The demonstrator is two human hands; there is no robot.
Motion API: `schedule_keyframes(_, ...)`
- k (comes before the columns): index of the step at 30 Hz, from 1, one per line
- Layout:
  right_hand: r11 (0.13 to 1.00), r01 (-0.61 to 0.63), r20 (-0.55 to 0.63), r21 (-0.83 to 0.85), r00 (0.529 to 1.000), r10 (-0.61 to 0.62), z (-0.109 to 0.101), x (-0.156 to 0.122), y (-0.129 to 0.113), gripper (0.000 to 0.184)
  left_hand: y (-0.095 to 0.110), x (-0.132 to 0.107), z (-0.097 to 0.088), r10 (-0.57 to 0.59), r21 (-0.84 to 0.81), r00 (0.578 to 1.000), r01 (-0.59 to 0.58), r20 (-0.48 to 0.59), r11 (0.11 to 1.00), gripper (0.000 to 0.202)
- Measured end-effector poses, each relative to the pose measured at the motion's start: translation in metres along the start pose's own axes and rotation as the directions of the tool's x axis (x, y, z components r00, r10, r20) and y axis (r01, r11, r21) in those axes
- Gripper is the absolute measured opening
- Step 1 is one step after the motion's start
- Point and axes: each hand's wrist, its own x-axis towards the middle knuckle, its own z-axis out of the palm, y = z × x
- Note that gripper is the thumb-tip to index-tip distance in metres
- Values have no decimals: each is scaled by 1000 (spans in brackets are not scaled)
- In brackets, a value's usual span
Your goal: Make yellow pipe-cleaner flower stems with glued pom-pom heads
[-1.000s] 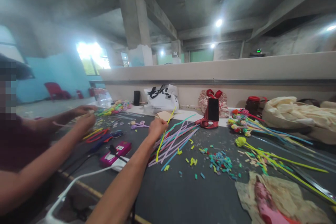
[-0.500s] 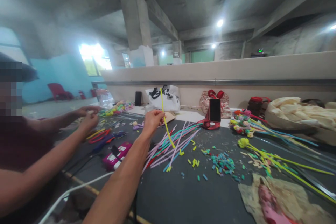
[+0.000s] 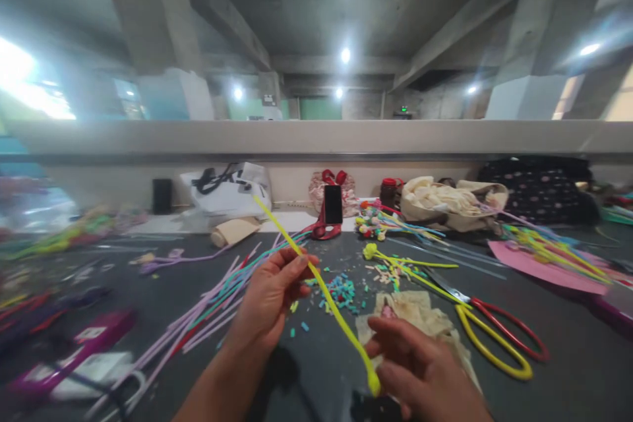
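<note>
My left hand (image 3: 271, 297) pinches a long yellow pipe cleaner (image 3: 326, 297) near its middle, above the dark table. The stem slants from upper left down to lower right. My right hand (image 3: 420, 369) sits at the bottom of the view, its fingers curled beside the stem's lower end; whether they touch it is unclear. Just left of my left hand lies a fan of pink, teal and lilac pipe cleaners (image 3: 212, 303).
Small cut pieces (image 3: 341, 293) litter the table ahead. Scissors with red and yellow handles (image 3: 494, 333) lie to the right, beside crumpled paper (image 3: 415, 310). A phone on a red stand (image 3: 332, 208), bags and finished flower stems (image 3: 390, 221) line the back. A purple tool (image 3: 84, 343) lies at left.
The view has swung right, away from the person on the left. My left hand pulled the yellow stem back towards me, and my right hand came into view at its lower end.
</note>
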Motion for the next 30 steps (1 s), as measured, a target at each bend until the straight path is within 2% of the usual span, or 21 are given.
schedule_keyframes(2, 987, -85, 2, 137, 996, 86, 1, 6, -5, 35, -9, -5, 10, -4, -45, 1000, 3, -12, 999, 21)
schedule_keyframes(5, 968, -129, 46, 216, 991, 122, -3, 7, -9, 26, -17, -4, 18, 15, -82, 998, -19, -55, 996, 22)
schedule_keyframes(10, 908, -239, 123, 345, 970, 208, -9, 4, -17, 37, -22, 0, 20, 78, -83, 991, -87, -107, 993, 23)
schedule_keyframes(13, 883, -245, 108, 401, 969, 220, -9, 6, -18, 35, -22, -1, 17, 105, -69, 986, -115, -131, 991, 23)
schedule_keyframes(20, 785, -178, 94, 594, 984, 152, -7, 11, -7, 27, -18, -5, 10, 176, -41, 968, -186, -178, 982, 24)
schedule_keyframes(22, 771, -196, 104, 606, 980, 168, -7, 13, -6, 29, -20, -5, 9, 193, -33, 964, -202, -180, 979, 24)
schedule_keyframes(26, 800, -226, 66, 556, 971, 229, -6, 16, -2, 30, -25, -5, 8, 206, -4, 963, -210, -173, 978, 23)
schedule_keyframes(30, 845, -186, 13, 501, 978, 207, -19, 19, -2, 27, -28, -23, 5, 179, 22, 970, -178, -163, 984, 20)
